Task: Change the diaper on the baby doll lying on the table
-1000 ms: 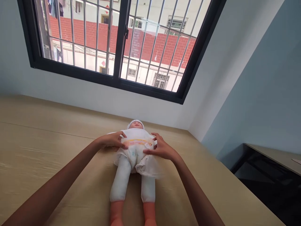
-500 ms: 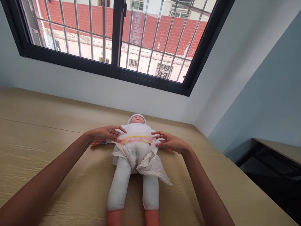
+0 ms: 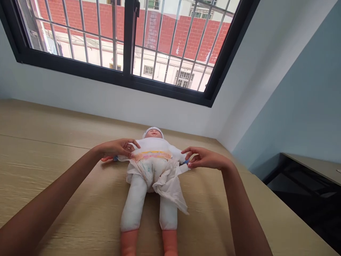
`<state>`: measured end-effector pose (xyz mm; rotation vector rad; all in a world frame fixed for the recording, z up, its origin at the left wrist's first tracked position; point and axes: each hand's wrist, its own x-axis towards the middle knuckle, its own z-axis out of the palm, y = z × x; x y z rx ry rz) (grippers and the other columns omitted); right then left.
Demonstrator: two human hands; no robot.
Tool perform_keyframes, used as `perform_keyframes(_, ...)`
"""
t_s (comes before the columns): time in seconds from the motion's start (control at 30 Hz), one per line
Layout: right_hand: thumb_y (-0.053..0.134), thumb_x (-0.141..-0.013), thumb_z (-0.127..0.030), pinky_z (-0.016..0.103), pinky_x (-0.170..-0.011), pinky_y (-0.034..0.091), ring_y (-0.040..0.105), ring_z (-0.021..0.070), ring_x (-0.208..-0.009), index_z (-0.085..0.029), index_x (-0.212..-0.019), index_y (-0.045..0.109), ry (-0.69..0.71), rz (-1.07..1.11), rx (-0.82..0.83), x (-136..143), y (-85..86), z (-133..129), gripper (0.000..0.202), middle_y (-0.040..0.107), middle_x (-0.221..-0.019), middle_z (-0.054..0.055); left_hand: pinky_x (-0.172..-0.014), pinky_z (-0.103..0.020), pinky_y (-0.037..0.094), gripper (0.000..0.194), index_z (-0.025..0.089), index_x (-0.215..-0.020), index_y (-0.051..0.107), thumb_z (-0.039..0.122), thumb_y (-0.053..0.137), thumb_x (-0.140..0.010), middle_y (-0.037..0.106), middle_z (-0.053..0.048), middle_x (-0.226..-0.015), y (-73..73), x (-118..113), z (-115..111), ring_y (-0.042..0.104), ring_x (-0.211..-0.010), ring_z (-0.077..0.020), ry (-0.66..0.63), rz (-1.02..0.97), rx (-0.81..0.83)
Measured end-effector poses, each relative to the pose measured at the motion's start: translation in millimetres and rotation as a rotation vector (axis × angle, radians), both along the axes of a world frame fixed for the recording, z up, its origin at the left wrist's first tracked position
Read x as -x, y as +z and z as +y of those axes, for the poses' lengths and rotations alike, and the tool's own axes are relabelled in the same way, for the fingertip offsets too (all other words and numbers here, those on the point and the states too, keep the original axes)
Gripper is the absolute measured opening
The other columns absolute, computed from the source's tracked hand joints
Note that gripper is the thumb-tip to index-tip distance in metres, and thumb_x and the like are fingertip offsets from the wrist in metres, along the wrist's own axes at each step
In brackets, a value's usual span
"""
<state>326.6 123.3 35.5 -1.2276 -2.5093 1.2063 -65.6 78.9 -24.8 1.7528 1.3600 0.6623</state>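
right hand (image 3: pixel 204 158): thumb and fingertips look pinched on the end of a white tab (image 3: pixel 183 168), pulled out sideways; the exact contact is small, but it reads as a grip. left hand (image 3: pixel 118 147): fingers bent, forefinger over the shirt (image 3: pixel 151 144), thumb at the near corner of the waistband (image 3: pixel 154 155); can't tell if it pinches anything or just rests.

diaper (image 3: pixel 153 172) sits between the two hands, on the hips of a doll (image 3: pixel 133 209). key relation, my call: the waistband runs crosswise, left hand to right hand, and the tab sticks out past its right end, so from the right hand the diaper front lies inward, to the left. right hand is the nearer one to the tab, left hand nearer to the opposite end. doll's long axis runs away from the person, on its back, feet near, hat (image 3: pixel 153 128) at the far end toward the window (image 3: pixel 128 46). loose white cloth (image 3: pixel 173 193) bunches at the right hip and hangs over that leg. all on a table (image 3: pixel 80 220).

vs half a second ago: right hand was up against the diaper's side, now farther out with the tab stretched; left hand about the same spot.
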Motion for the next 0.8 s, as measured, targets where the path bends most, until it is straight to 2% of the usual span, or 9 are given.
perform_keyframes(0.13,0.065,-0.098,-0.032,0.041,-0.086,0.060,0.068,0.0206,-0.099,-0.019,-0.133,0.057,-0.004,-0.061,-0.056,-4,9.2,-10,0.038,0.065,-0.123,0.009,-0.085,-0.044,0.059,0.028,0.015,-0.119,0.064,0.032,0.067,-0.097,0.067,-0.009,-0.118,7.2,-14,-3,0.068,-0.099,-0.0237,0.137,0.142,-0.224)
perform_keyframes(0.23,0.063,-0.099,-0.034,0.042,-0.087,0.060,0.068,0.0207,-0.100,-0.018,-0.130,0.058,-0.015,-0.131,-0.111,0,9.2,-13,0.036,0.066,-0.120,0.008,-0.092,-0.048,0.056,0.029,0.016,-0.120,0.064,0.035,0.065,-0.098,0.066,-0.010,-0.122,15.1,-44,-16,0.066,-0.107,-0.0263,0.144,0.212,-0.429)
perform_keyframes(0.33,0.061,-0.100,-0.041,0.039,-0.083,0.059,0.068,0.0188,-0.092,-0.017,-0.117,0.064,0.015,-0.255,-0.123,14,2.5,-17,0.030,0.069,-0.109,0.006,-0.100,-0.052,0.052,0.026,0.017,-0.118,0.066,0.035,0.063,-0.099,0.066,-0.010,-0.125,18.1,-83,-36,0.063,-0.115,-0.0280,-0.019,0.263,-0.562)
perform_keyframes(0.47,0.062,-0.099,-0.044,0.035,-0.078,0.059,0.068,0.0180,-0.087,-0.015,-0.103,0.068,0.153,-0.402,-0.102,39,-10.7,-23,0.031,0.070,-0.101,0.003,-0.110,-0.060,0.043,0.032,0.018,-0.123,0.066,0.035,0.069,-0.095,0.061,-0.012,-0.138,7.5,-118,-52,0.054,-0.131,-0.0326,-0.258,0.356,-0.657)
perform_keyframes(0.57,0.061,-0.099,-0.044,0.034,-0.078,0.059,0.068,0.0170,-0.085,-0.015,-0.100,0.068,0.227,-0.466,-0.137,51,-11.6,-29,0.030,0.070,-0.098,0.003,-0.114,-0.064,0.036,0.037,0.018,-0.127,0.065,0.033,0.071,-0.094,0.059,-0.012,-0.142,-1.5,-123,-53,0.051,-0.136,-0.0346,-0.330,0.438,-0.689)
perform_keyframes(0.63,0.061,-0.099,-0.044,0.033,-0.075,0.058,0.067,0.0161,-0.081,-0.015,-0.099,0.067,0.245,-0.492,-0.191,53,-5.4,-39,0.030,0.069,-0.094,0.002,-0.114,-0.064,0.037,0.035,0.018,-0.128,0.064,0.029,0.069,-0.095,0.061,-0.012,-0.140,-3.0,-122,-51,0.053,-0.134,-0.0338,-0.338,0.478,-0.702)
perform_keyframes(0.73,0.060,-0.099,-0.047,0.031,-0.070,0.057,0.065,0.0138,-0.073,-0.014,-0.093,0.066,0.264,-0.486,-0.294,53,2.8,-70,0.034,0.066,-0.083,0.000,-0.111,-0.061,0.043,0.029,0.018,-0.127,0.065,0.026,0.064,-0.098,0.063,-0.011,-0.138,-1.1,-120,-50,0.057,-0.131,-0.0317,-0.319,0.515,-0.720)
perform_keyframes(0.8,0.062,-0.098,-0.046,0.028,-0.063,0.054,0.061,0.0113,-0.064,-0.014,-0.084,0.065,0.293,-0.460,-0.362,56,-4.6,-100,0.034,0.063,-0.073,-0.003,-0.109,-0.060,0.045,0.027,0.018,-0.125,0.065,0.026,0.063,-0.099,0.063,-0.011,-0.137,-0.8,-120,-51,0.059,-0.128,-0.0306,-0.301,0.533,-0.733)
